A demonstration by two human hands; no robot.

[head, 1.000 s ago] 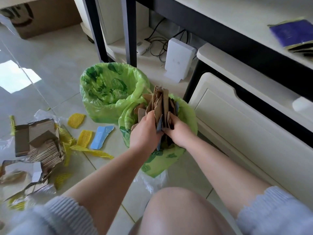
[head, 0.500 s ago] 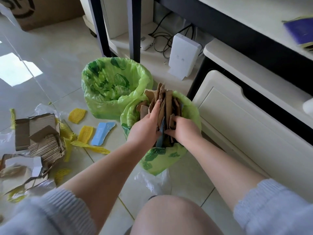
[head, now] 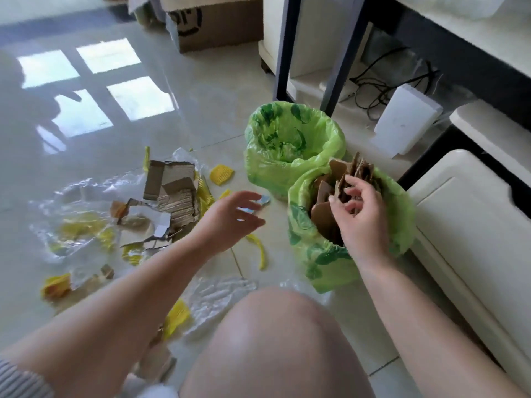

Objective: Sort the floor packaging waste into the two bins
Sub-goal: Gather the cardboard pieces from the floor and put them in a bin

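The left hand (head: 230, 218) holds nothing: its fingers are spread and relaxed in the air above the floor, pointing right toward the bins. The right hand (head: 359, 216) is over the near bin (head: 321, 254), fingers loosely curled at the upright card (head: 349, 175); whether they pinch a piece or only touch it cannot be told.

The tiled floor (head: 201, 116) is glossy and mirrors a window. A white cabinet (head: 474, 239) stands to the right of the bins, with a dark table leg (head: 287, 47) behind them. A brown box (head: 218, 24) sits far back.

Two bins lined with green bags stand touching. The far bin (head: 293, 139) shows only its liner inside. The near bin is packed with brown card pieces standing on end, long axes roughly vertical, tops poking above the rim.

Left of the bins lies the waste. A heap of torn cardboard (head: 169, 193) lies flat, on and beside crumpled clear film (head: 83, 202). More film (head: 218, 294) lies by the knee. Yellow foam net pieces are scattered about: one (head: 221, 174) near the far bin, a long strip (head: 260, 251) running toward the viewer, another (head: 176, 317) near the left forearm. A small blue piece (head: 263, 200) lies flat just beyond the left fingertips, close to the near bin.
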